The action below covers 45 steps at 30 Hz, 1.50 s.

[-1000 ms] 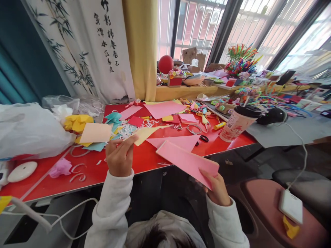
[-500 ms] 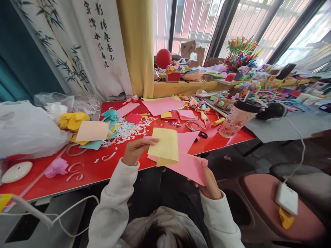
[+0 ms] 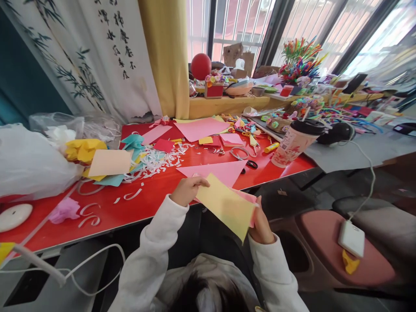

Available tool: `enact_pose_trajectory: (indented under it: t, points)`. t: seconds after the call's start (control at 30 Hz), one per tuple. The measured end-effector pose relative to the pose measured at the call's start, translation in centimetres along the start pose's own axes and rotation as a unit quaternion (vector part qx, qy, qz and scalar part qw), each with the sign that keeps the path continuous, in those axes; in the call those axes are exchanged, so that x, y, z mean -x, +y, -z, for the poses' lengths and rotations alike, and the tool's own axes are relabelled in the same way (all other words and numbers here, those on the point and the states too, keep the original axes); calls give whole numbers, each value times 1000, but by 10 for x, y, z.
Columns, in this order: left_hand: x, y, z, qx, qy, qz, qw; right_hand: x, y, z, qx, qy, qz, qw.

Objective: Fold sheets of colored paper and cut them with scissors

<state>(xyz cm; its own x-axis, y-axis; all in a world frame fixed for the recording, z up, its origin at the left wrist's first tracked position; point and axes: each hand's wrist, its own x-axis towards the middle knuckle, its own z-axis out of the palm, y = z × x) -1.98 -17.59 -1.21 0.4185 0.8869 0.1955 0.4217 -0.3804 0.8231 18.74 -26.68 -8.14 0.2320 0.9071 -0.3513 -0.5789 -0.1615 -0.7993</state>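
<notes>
A sheet of yellow paper [image 3: 229,210] slants over a sheet of pink paper [image 3: 247,196] just past the table's near edge. Pinched at the yellow sheet's upper left corner is my left hand [image 3: 186,190], fingers closed. My right hand [image 3: 261,224] grips the right end of the pink sheet, where the yellow sheet's edge also meets my fingers; whether it holds both I cannot tell. Most of the pink sheet is hidden behind the yellow one. Beyond them a larger pink sheet [image 3: 221,170] lies on the red table [image 3: 143,216], beside black-handled scissors [image 3: 251,164].
White paper shreds [image 3: 162,160], crumpled yellow paper [image 3: 84,149] and a white plastic bag [image 3: 32,160] are on the left. A lidded paper cup [image 3: 294,145] stands at the right edge near a yellow glue stick [image 3: 271,147]. A stool [image 3: 351,242] holds a white power bank [image 3: 352,238].
The yellow sheet has swung down and right, from curled upright to lying flat across the pink sheet. My left hand moved right, closer to my right hand. The view shifted slightly.
</notes>
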Motion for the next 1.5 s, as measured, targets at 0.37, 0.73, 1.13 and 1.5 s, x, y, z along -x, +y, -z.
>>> enact_pose_trajectory:
  t: [0.37, 0.73, 1.13, 1.5]
  points:
    - [2, -25, 7, -77, 65, 53, 994, 3, -5, 5, 60, -36, 19, 997]
    - [21, -43, 11, 179, 100, 74, 976, 2, -7, 1, 66, -31, 176, 982]
    - [85, -26, 27, 139, 380, 17, 914, 10, 13, -88, 184, -103, 315, 925]
    - [101, -71, 30, 96, 379, 91, 916, -4, 28, -90, 248, -127, 348, 895]
